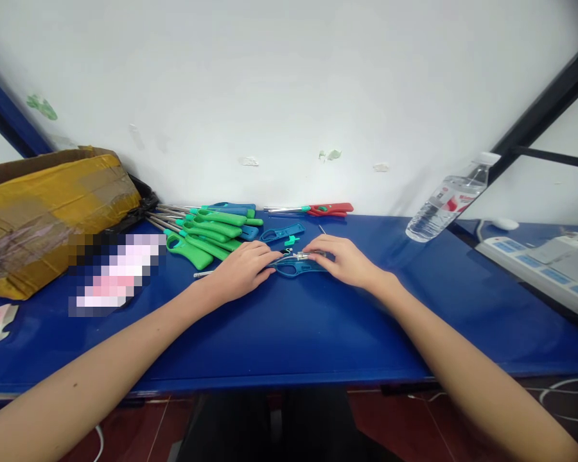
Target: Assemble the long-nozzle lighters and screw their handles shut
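Observation:
A blue lighter half-shell [296,270] lies on the blue table between my hands, its trigger loop toward the left. My left hand [243,268] is closed over the front end of this lighter. A metal tube [203,274] sticks out to the left from under that hand. My right hand [344,258] pinches a small silvery part [304,255] over the shell, with thin wire-like pieces near it. Just behind sit a small green piece [291,240] and another blue half-shell [283,232]. My fingertips hide part of the inner pieces.
Several green lighters [212,231] are piled at the left, some blue ones among them. Red lighters [330,209] lie by the wall. A taped carton [52,218] stands far left. On the right are a tilted water bottle [450,199] and a power strip [539,263].

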`<act>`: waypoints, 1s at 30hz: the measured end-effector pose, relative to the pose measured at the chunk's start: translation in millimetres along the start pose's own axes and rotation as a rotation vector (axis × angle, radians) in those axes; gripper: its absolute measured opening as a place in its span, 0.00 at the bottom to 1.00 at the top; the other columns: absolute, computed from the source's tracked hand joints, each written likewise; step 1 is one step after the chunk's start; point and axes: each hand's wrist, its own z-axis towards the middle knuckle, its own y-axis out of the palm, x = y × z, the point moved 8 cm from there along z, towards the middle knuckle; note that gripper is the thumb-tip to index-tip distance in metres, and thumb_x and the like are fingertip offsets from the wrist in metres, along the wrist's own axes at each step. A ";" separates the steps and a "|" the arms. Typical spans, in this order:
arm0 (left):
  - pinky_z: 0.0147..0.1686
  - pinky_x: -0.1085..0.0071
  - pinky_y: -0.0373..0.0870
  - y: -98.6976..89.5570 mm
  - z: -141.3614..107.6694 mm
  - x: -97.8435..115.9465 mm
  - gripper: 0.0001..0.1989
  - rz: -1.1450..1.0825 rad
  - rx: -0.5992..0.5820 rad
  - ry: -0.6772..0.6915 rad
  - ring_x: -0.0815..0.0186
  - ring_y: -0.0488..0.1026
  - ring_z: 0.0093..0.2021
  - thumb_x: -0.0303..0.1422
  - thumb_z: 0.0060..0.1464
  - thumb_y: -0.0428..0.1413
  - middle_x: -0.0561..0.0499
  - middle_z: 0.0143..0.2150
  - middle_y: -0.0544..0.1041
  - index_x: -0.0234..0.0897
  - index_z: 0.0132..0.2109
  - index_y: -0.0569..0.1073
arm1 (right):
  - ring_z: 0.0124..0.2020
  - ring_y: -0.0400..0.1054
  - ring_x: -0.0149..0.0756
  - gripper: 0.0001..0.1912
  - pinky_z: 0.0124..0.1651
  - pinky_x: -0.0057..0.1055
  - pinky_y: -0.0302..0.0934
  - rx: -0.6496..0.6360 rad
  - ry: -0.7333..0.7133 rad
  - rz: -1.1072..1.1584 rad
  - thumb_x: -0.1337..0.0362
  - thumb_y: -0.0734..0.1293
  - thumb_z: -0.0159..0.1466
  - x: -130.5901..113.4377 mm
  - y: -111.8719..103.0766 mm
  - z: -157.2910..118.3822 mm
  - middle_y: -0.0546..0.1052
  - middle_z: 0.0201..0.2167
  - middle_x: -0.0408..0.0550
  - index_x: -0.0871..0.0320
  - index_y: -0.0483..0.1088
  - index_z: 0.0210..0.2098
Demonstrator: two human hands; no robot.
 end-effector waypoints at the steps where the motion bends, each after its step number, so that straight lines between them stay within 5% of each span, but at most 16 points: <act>1: 0.54 0.58 0.67 -0.4 0.0 -1.0 0.16 0.002 0.000 -0.001 0.55 0.71 0.54 0.30 0.65 0.51 0.42 0.51 0.76 0.36 0.57 0.71 | 0.45 0.74 0.40 0.11 0.49 0.40 0.67 0.020 -0.004 0.002 0.64 0.62 0.70 -1.6 -1.6 0.0 0.79 0.45 0.50 0.55 0.75 0.46; 8: 0.53 0.59 0.67 -20.2 -1.7 -10.9 0.23 -0.020 -0.089 0.022 0.55 0.71 0.53 0.31 0.59 0.57 0.43 0.50 0.77 0.38 0.62 0.68 | 0.44 0.73 0.38 0.11 0.48 0.37 0.68 0.066 -0.003 0.004 0.66 0.62 0.69 -5.0 -4.4 0.3 0.79 0.46 0.50 0.55 0.75 0.47; 12: 0.48 0.65 0.68 -26.3 -1.9 -12.6 0.19 -0.066 -0.120 0.025 0.59 0.74 0.47 0.28 0.60 0.54 0.47 0.45 0.79 0.39 0.58 0.71 | 0.44 0.73 0.38 0.12 0.47 0.37 0.68 0.057 0.000 0.002 0.67 0.62 0.69 -4.9 -3.4 0.8 0.78 0.46 0.50 0.55 0.75 0.47; 21: 0.46 0.66 0.68 -24.2 -2.9 -17.1 0.17 -0.054 -0.070 -0.050 0.61 0.75 0.43 0.28 0.61 0.51 0.47 0.44 0.79 0.38 0.57 0.71 | 0.42 0.73 0.38 0.11 0.47 0.37 0.67 0.054 0.024 -0.020 0.66 0.62 0.69 4.7 -5.5 0.2 0.79 0.44 0.50 0.56 0.75 0.46; 30: 0.47 0.64 0.70 -16.3 -0.7 -4.3 0.15 0.003 -0.029 -0.012 0.61 0.76 0.43 0.28 0.64 0.49 0.46 0.44 0.79 0.37 0.55 0.73 | 0.39 0.73 0.38 0.09 0.43 0.36 0.66 -0.111 0.079 0.007 0.65 0.65 0.66 16.4 -6.3 -2.0 0.81 0.40 0.50 0.57 0.76 0.43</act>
